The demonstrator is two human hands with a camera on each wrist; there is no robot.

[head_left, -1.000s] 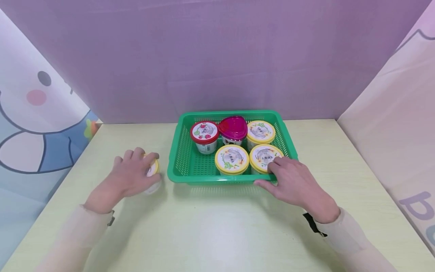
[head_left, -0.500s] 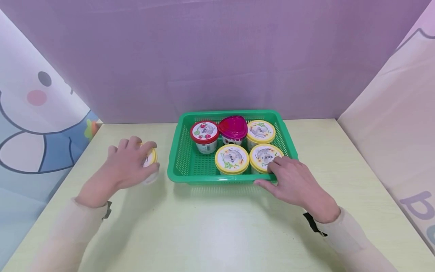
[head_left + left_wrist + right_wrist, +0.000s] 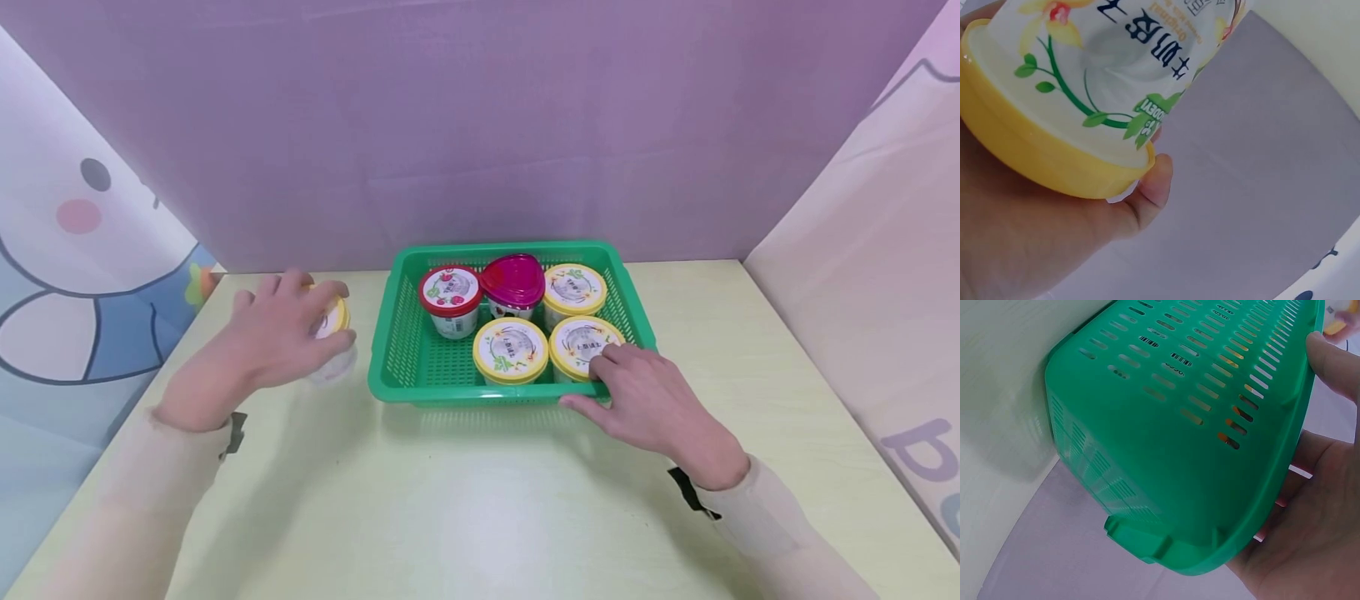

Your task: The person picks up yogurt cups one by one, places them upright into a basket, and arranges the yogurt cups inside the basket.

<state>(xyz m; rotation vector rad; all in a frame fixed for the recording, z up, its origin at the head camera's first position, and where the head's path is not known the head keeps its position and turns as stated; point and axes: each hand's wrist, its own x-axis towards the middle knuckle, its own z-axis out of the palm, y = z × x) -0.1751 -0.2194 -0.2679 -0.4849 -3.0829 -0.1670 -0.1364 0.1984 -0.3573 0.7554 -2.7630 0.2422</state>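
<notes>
My left hand [image 3: 262,346], left of the basket, grips a yogurt cup [image 3: 1110,75] with a yellow lid. Its fingers and thumb span the lid, and the white cup with its flower print hangs below, raised off the table. My right hand [image 3: 660,412] holds the front right rim of the green plastic basket [image 3: 427,395], thumb outside and fingers over the rim beside a yellow-lidded cup [image 3: 583,346]. Also inside stand another yellow-lidded cup [image 3: 510,350] at front, a third [image 3: 573,287] behind, a red-lidded cup [image 3: 452,292] and a magenta-lidded cup [image 3: 514,283].
Bare basket floor [image 3: 446,362] shows at the front left. The basket stands on a pale wooden table [image 3: 480,500]. A purple cloth wall [image 3: 480,125] rises behind, with printed cloths at the left [image 3: 52,308] and right [image 3: 885,292].
My left hand has moved away from me, toward the back of the table, carrying the yogurt cup up with it. The right hand and the basket have stayed in place.
</notes>
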